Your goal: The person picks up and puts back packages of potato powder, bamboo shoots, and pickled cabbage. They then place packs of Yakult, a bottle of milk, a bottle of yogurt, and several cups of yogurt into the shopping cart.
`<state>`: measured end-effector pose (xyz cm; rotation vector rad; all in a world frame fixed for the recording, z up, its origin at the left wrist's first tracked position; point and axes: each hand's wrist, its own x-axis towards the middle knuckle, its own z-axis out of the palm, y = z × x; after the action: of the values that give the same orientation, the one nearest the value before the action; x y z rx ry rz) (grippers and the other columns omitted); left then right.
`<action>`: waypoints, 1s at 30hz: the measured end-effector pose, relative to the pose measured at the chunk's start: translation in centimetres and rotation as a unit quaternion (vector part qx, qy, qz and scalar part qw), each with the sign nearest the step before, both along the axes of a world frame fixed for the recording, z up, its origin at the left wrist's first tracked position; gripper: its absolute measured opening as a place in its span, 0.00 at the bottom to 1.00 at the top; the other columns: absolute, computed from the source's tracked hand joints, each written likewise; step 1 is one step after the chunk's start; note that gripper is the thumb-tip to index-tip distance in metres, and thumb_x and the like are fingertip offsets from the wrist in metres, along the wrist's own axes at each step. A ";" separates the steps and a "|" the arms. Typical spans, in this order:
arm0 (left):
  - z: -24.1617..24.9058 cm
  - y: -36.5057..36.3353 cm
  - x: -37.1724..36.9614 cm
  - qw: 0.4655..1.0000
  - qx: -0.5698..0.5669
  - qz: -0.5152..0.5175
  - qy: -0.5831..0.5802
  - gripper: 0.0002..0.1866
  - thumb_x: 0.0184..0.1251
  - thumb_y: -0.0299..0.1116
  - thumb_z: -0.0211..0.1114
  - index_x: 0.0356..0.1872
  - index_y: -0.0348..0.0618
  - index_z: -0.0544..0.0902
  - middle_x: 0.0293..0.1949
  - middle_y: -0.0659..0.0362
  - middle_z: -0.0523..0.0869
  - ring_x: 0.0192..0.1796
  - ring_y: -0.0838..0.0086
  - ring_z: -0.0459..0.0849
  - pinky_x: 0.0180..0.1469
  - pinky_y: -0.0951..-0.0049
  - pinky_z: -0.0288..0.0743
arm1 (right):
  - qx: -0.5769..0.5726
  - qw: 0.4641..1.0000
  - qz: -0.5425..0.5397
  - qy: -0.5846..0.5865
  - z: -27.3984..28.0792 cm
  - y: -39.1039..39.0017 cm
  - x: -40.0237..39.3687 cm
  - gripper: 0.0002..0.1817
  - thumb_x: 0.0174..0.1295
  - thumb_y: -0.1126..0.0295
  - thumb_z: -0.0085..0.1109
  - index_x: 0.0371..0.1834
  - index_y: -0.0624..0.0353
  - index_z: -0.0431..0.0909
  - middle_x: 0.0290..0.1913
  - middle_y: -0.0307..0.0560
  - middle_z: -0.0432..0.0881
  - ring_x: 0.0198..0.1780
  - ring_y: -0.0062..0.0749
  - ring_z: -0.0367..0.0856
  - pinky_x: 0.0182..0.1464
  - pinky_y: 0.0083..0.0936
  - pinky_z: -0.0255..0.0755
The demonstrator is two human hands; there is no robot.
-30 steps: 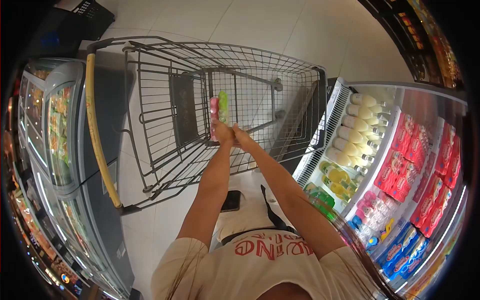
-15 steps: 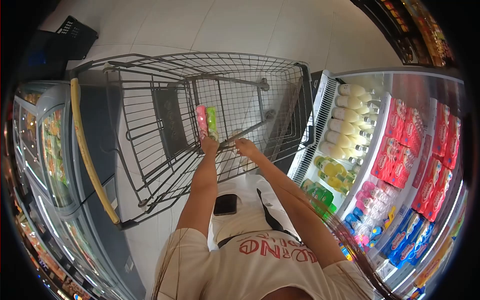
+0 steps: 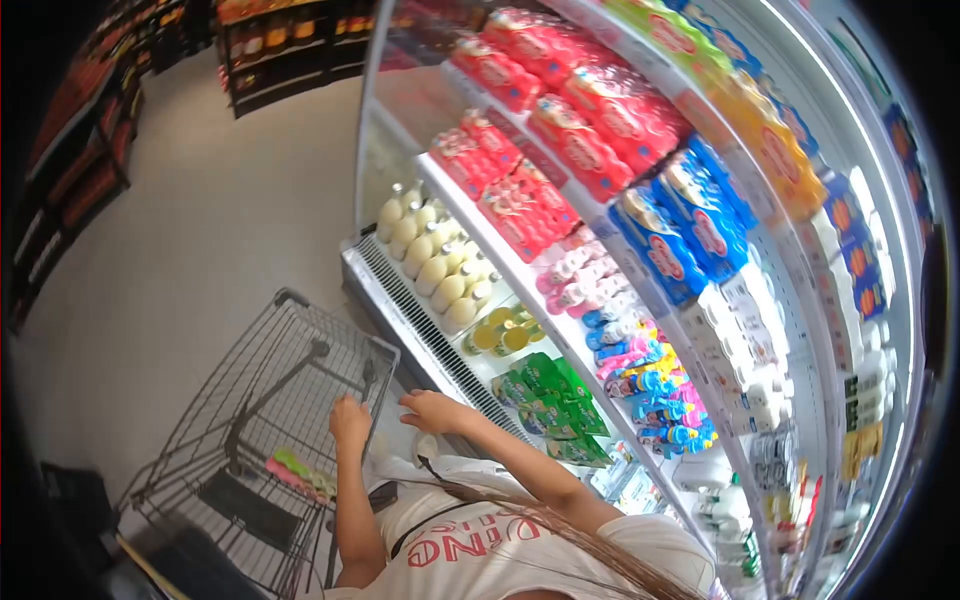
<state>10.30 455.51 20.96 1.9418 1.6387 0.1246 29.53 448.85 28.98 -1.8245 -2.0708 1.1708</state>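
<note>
My left hand [image 3: 350, 420] is closed at the side rim of the wire shopping cart [image 3: 268, 345], its fingers curled over the edge. Just right of the cart, my right hand [image 3: 430, 409] is raised with its fingers apart and nothing visible in it. Inside the cart lie a green pack [image 3: 292, 461] and a pink pack [image 3: 283, 474], side by side, left of my left forearm. The cart's dark panel [image 3: 250, 510] is beyond them at the lower left.
A lit fridge shelf unit [image 3: 480, 225] fills the right side. It bears white bottles [image 3: 432, 272], green pouches [image 3: 550, 400], red packs [image 3: 515, 190] and blue packs [image 3: 685, 225]. Dark shelving [image 3: 290, 65] stands across the floor, with more at the upper left.
The view has swung right towards the fridge shelves, and the cart now shows at the lower left. My right hand has come off the cart's rim and opened.
</note>
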 end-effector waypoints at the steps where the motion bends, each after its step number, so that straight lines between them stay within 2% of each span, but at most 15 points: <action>1: 1.4 1.3 2.7 0.998 0.010 -0.048 -0.038 0.15 0.60 0.35 0.64 0.43 0.34 0.80 0.42 0.44 0.82 0.47 0.49 0.81 0.48 0.54 0.75 | 0.021 0.999 -0.032 -0.003 2.1 -0.1 2.6 0.22 0.65 0.58 0.56 0.53 0.65 0.74 0.48 0.63 0.79 0.49 0.57 0.79 0.52 0.43 0.72; 4: 9.9 3.6 11.8 0.960 0.076 -0.152 -0.222 0.13 0.62 0.32 0.63 0.42 0.33 0.80 0.39 0.45 0.84 0.44 0.51 0.82 0.47 0.57 0.74 | 0.157 0.976 -0.149 0.023 12.7 -1.6 10.1 0.20 0.66 0.61 0.56 0.54 0.65 0.74 0.49 0.60 0.79 0.52 0.54 0.77 0.53 0.40 0.72; 6: 17.6 4.5 18.3 0.903 0.099 -0.190 -0.374 0.11 0.64 0.28 0.61 0.44 0.32 0.80 0.37 0.46 0.85 0.42 0.55 0.84 0.44 0.62 0.77 | 0.335 0.909 -0.244 -0.044 22.4 -3.5 13.8 0.19 0.64 0.65 0.59 0.54 0.64 0.74 0.49 0.57 0.79 0.51 0.53 0.78 0.53 0.38 0.72; 8: 26.2 5.2 24.5 0.845 0.069 -0.198 -0.491 0.11 0.67 0.27 0.59 0.47 0.33 0.79 0.43 0.48 0.85 0.45 0.64 0.85 0.48 0.69 0.79 | 0.506 0.780 -0.357 -0.087 30.5 -5.5 16.7 0.15 0.63 0.69 0.60 0.51 0.63 0.75 0.48 0.57 0.79 0.50 0.53 0.78 0.52 0.36 0.72; 10: 35.5 5.5 29.6 0.771 0.163 -0.248 -0.563 0.12 0.66 0.25 0.59 0.50 0.33 0.78 0.46 0.49 0.84 0.47 0.66 0.84 0.48 0.69 0.79 | 0.638 0.584 -0.468 -0.181 37.0 -6.9 19.3 0.14 0.64 0.70 0.59 0.50 0.63 0.76 0.47 0.55 0.80 0.48 0.47 0.80 0.51 0.35 0.73; 12: 42.8 6.1 35.2 0.659 0.228 -0.261 -0.668 0.13 0.65 0.23 0.59 0.50 0.32 0.77 0.48 0.48 0.82 0.51 0.65 0.83 0.48 0.68 0.81 | 0.726 0.445 -0.473 -0.228 41.2 -7.6 22.9 0.14 0.66 0.67 0.57 0.48 0.66 0.77 0.45 0.54 0.79 0.44 0.41 0.80 0.49 0.34 0.73; 13: 45.5 7.3 38.0 0.658 0.248 -0.276 -0.655 0.16 0.69 0.26 0.59 0.55 0.35 0.76 0.52 0.53 0.82 0.55 0.71 0.81 0.58 0.71 0.75 | 0.714 0.428 -0.486 -0.267 42.8 -8.0 24.2 0.16 0.64 0.65 0.58 0.48 0.66 0.77 0.45 0.54 0.79 0.45 0.44 0.77 0.49 0.36 0.71; 14: 47.5 8.8 41.5 0.657 0.348 -0.256 -0.618 0.18 0.69 0.30 0.60 0.57 0.36 0.75 0.52 0.52 0.82 0.55 0.69 0.80 0.58 0.70 0.75 | 0.692 0.413 -0.491 -0.332 43.5 -8.2 26.5 0.17 0.63 0.63 0.58 0.48 0.66 0.77 0.45 0.53 0.79 0.46 0.45 0.76 0.50 0.39 0.69; 15: 49.3 9.8 44.1 0.679 0.372 -0.260 -0.578 0.21 0.68 0.34 0.61 0.59 0.35 0.73 0.53 0.51 0.81 0.56 0.68 0.80 0.58 0.70 0.73 | 0.667 0.395 -0.493 -0.395 43.8 -8.1 29.0 0.18 0.62 0.62 0.59 0.48 0.65 0.78 0.45 0.53 0.79 0.48 0.46 0.74 0.51 0.41 0.67; 17: 51.8 11.4 48.4 0.722 0.372 -0.251 -0.527 0.26 0.66 0.43 0.59 0.60 0.37 0.72 0.56 0.39 0.79 0.60 0.49 0.76 0.63 0.55 0.67 | 0.605 0.372 -0.506 -0.489 44.4 -8.3 30.9 0.20 0.62 0.58 0.60 0.49 0.64 0.78 0.46 0.52 0.80 0.51 0.47 0.72 0.54 0.46 0.63; 20: 52.2 13.8 53.0 0.738 0.346 -0.293 -0.500 0.22 0.67 0.39 0.58 0.56 0.33 0.73 0.49 0.38 0.81 0.54 0.50 0.79 0.60 0.55 0.69 | 0.521 0.378 -0.523 -0.559 44.6 -8.4 31.4 0.23 0.61 0.53 0.60 0.49 0.62 0.79 0.47 0.51 0.81 0.55 0.48 0.68 0.58 0.51 0.56; 21: 52.7 13.8 52.2 0.744 0.220 -0.350 -0.526 0.25 0.67 0.35 0.62 0.61 0.34 0.71 0.54 0.49 0.80 0.56 0.67 0.79 0.58 0.70 0.72 | 0.510 0.386 -0.514 -0.571 44.8 -8.5 31.5 0.24 0.59 0.53 0.62 0.48 0.62 0.79 0.46 0.50 0.80 0.56 0.48 0.67 0.58 0.53 0.54; 24: 53.1 13.0 50.9 0.723 0.236 -0.389 -0.520 0.20 0.66 0.36 0.60 0.54 0.35 0.73 0.42 0.48 0.83 0.50 0.62 0.80 0.56 0.65 0.72 | 0.482 0.390 -0.496 -0.608 44.8 -8.3 32.2 0.26 0.56 0.50 0.64 0.48 0.62 0.79 0.48 0.49 0.78 0.57 0.48 0.66 0.61 0.54 0.51; 27: 53.3 13.1 50.5 0.709 0.143 -0.456 -0.519 0.17 0.66 0.29 0.61 0.54 0.38 0.73 0.42 0.56 0.81 0.50 0.72 0.79 0.53 0.72 0.73 | 0.473 0.395 -0.495 -0.612 44.4 -8.2 33.1 0.29 0.54 0.48 0.66 0.48 0.62 0.79 0.51 0.49 0.76 0.57 0.48 0.66 0.62 0.53 0.50; 30: 52.9 14.4 50.8 0.717 0.188 -0.456 -0.493 0.24 0.64 0.36 0.64 0.57 0.33 0.73 0.50 0.47 0.82 0.52 0.63 0.81 0.57 0.66 0.72 | 0.478 0.408 -0.507 -0.590 44.8 -8.1 33.5 0.30 0.52 0.47 0.68 0.49 0.61 0.79 0.52 0.48 0.75 0.58 0.48 0.65 0.63 0.51 0.49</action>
<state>61.07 469.92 73.84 2.1155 -0.1156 0.9478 63.00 440.74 73.83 -2.3287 -0.5932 -1.6612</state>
